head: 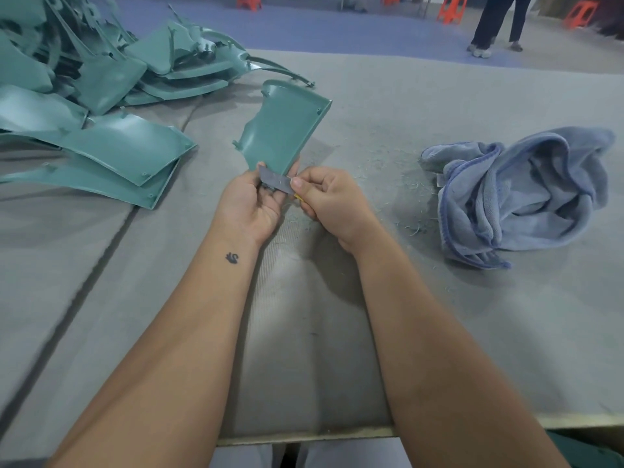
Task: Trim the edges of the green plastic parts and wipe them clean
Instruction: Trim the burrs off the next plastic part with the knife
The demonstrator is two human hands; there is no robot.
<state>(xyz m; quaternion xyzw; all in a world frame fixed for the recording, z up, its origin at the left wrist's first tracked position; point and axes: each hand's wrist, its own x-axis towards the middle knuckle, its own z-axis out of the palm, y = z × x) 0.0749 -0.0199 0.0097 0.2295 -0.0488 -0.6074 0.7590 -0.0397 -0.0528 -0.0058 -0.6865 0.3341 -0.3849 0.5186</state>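
- Left hand [255, 201] grips the green part [282, 126] at its lower end, steadying the edge.
- Right hand [326, 201] — fingers pinching a blade [275, 180] — trims there.
- Cloth [520, 194] waits at three o'clock on the bench [371, 332].

A green plastic part [282, 126], curved with a raised rim, is held tilted above the table, a grey blade [275, 182] against its near edge. More green parts [101, 96] lie heaped far left; a crumpled blue cloth [520, 194] lies right.
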